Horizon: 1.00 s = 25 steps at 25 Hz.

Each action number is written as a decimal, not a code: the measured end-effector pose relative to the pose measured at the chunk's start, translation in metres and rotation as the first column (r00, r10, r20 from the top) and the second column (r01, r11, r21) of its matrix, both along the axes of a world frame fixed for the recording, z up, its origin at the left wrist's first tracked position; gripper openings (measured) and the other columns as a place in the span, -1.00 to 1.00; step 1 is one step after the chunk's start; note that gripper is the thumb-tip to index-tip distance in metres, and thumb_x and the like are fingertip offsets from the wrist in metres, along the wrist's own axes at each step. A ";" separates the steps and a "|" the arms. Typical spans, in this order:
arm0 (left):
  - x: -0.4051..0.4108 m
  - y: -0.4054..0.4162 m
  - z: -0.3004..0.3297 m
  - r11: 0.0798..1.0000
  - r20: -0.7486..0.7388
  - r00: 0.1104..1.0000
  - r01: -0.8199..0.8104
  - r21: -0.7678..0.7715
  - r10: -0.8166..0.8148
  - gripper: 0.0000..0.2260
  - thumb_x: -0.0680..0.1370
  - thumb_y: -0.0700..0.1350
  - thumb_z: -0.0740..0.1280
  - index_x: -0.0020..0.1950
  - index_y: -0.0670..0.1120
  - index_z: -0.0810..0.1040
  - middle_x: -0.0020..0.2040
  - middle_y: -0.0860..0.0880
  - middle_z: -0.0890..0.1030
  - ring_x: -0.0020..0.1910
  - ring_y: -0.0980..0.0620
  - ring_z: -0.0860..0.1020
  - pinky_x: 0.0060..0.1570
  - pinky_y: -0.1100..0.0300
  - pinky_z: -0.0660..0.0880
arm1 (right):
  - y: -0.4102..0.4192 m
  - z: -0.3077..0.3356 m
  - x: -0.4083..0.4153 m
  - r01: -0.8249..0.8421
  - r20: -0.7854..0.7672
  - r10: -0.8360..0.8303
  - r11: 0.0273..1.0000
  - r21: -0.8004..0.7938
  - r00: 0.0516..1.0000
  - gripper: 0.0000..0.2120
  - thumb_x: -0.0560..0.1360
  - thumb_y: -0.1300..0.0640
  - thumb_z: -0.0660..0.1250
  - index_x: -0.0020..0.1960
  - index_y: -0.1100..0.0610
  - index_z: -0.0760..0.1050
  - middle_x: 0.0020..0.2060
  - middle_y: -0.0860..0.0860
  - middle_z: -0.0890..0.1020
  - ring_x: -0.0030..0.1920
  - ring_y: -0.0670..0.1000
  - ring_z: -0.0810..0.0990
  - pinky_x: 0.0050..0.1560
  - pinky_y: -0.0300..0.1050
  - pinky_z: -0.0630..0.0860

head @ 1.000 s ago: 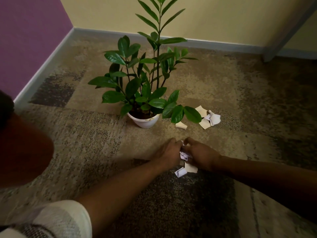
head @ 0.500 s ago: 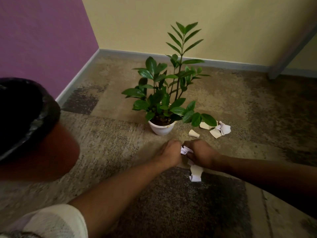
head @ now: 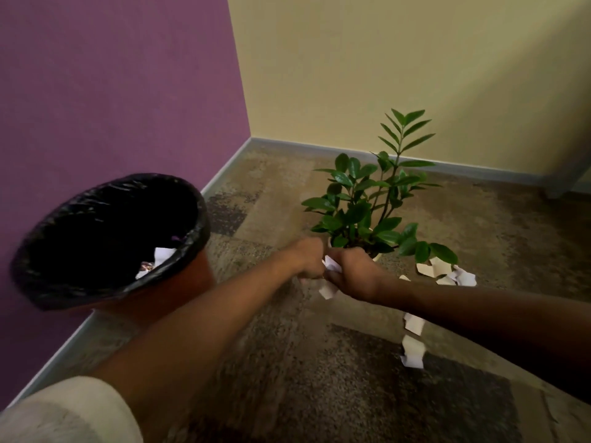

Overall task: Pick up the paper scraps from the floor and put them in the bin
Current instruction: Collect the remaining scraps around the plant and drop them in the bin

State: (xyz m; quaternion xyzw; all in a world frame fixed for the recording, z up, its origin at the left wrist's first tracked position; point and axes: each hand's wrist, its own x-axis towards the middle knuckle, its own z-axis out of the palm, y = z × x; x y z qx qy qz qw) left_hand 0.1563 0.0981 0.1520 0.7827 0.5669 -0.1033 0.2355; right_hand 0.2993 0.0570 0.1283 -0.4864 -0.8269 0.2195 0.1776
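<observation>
My left hand point(head: 306, 258) and my right hand point(head: 353, 274) are held together above the carpet, both gripping a bunch of white paper scraps point(head: 330, 276) between them. The brown bin point(head: 182, 279) with a black liner stands at the left by the purple wall, and a few scraps lie inside it point(head: 161, 254). Two scraps point(head: 413, 342) lie on the carpet below my right forearm. More scraps point(head: 447, 273) lie to the right of the plant.
A potted green plant point(head: 374, 206) in a white pot stands right behind my hands. The purple wall and the yellow wall meet in a corner behind the bin. The patterned carpet point(head: 319, 378) covers the floor.
Both hands have lifted off the carpet with the scraps held between them. The view has swung left and up, bringing the bin's opening into sight.
</observation>
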 end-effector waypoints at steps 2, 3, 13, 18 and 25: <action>-0.025 0.008 0.024 0.997 0.001 0.999 -0.053 -0.049 0.053 -0.84 0.48 -0.23 0.35 -0.32 -0.14 0.53 -0.44 -0.06 0.58 -0.49 0.05 0.61 -0.35 0.18 0.59 | 0.007 0.015 -0.025 0.021 -0.046 -0.020 1.000 0.018 0.999 -0.73 0.58 0.05 0.26 -0.02 0.27 0.54 -0.09 0.17 0.66 -0.06 0.15 0.62 -0.09 -0.05 0.45; -0.039 0.011 0.037 0.995 0.014 0.997 -0.073 -0.061 0.074 -0.86 0.49 -0.23 0.35 -0.28 -0.16 0.56 -0.36 -0.11 0.63 -0.50 0.06 0.61 -0.39 0.21 0.58 | 0.011 0.024 -0.039 0.030 -0.069 -0.028 0.999 0.031 0.997 -0.74 0.58 0.05 0.26 -0.09 0.27 0.52 -0.15 0.15 0.65 -0.11 0.14 0.61 -0.17 -0.10 0.39; -0.182 0.042 0.145 0.924 0.179 0.906 -0.374 -0.083 0.383 -0.87 0.48 -0.36 0.39 -0.26 -0.24 0.55 -0.42 -0.13 0.56 -0.54 0.05 0.56 -0.49 0.25 0.57 | 0.046 0.120 -0.178 0.090 -0.260 -0.069 0.993 0.073 0.963 -0.74 0.52 0.00 0.32 -0.11 0.22 0.50 -0.20 0.11 0.63 -0.24 0.09 0.55 -0.41 -0.23 0.21; -0.230 0.034 0.138 0.871 0.246 0.837 -0.483 -0.087 0.489 -0.85 0.49 -0.40 0.35 -0.24 -0.22 0.55 -0.32 -0.17 0.54 -0.37 -0.03 0.53 -0.44 0.22 0.60 | 0.053 0.128 -0.227 0.054 -0.163 -0.051 0.998 0.014 0.985 -0.73 0.46 0.09 0.38 0.07 0.24 0.52 -0.02 0.19 0.64 0.00 0.19 0.60 -0.16 -0.11 0.41; -0.269 0.027 0.124 0.847 0.142 0.835 -0.515 -0.133 0.531 -0.80 0.47 -0.46 0.34 -0.06 -0.18 0.56 -0.22 -0.19 0.59 -0.28 -0.05 0.60 -0.37 0.19 0.62 | 0.047 0.117 -0.261 -0.016 -0.111 -0.006 0.981 -0.193 0.994 -0.24 0.31 0.12 0.57 0.39 0.19 0.27 0.20 0.17 0.55 0.18 0.18 0.55 0.16 0.05 0.55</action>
